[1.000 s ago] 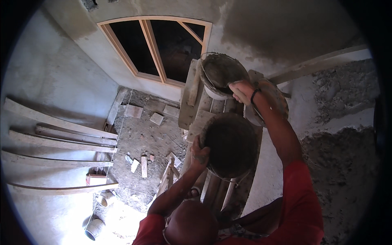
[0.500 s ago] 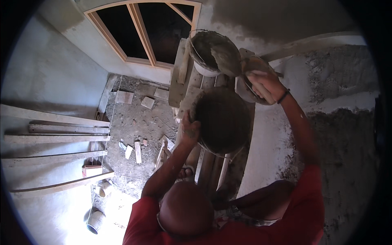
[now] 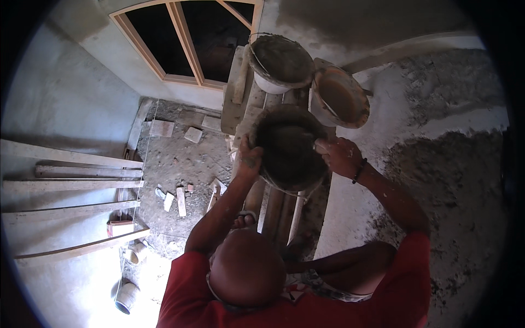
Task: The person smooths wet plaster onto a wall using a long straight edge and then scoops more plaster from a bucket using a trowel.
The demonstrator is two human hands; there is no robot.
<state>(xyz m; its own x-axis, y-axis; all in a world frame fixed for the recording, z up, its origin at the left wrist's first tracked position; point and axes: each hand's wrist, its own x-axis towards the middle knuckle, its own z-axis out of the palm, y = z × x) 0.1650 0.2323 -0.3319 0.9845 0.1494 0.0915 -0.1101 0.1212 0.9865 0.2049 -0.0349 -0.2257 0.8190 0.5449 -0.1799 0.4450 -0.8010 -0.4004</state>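
Note:
My left hand point(image 3: 251, 159) is closed on the left rim of a dark, mortar-crusted bucket point(image 3: 262, 123) standing on the planks in front of me. Grey wet mortar point(image 3: 290, 139) lies inside it. At the bucket's right rim, my right hand point(image 3: 340, 157) is closed around a trowel whose handle is mostly hidden by the fingers; its blade cannot be made out against the dark mortar. Just beyond stands a white bucket point(image 3: 270, 86) of grey mortar with a wire handle. To its right a tilted, stained bucket point(image 3: 358, 112) holds brownish liquid.
The buckets stand on a narrow scaffold of wooden planks point(image 3: 254, 188), beside a partly plastered wall point(image 3: 437, 164). Below on the left, boards point(image 3: 71, 210) lean along a wall and broken tiles point(image 3: 162, 128) litter the floor. A wooden window frame point(image 3: 188, 44) is ahead.
My right hand has come down from the far buckets to the near bucket's right rim. My left hand keeps its hold on the rim. The view has shifted slightly.

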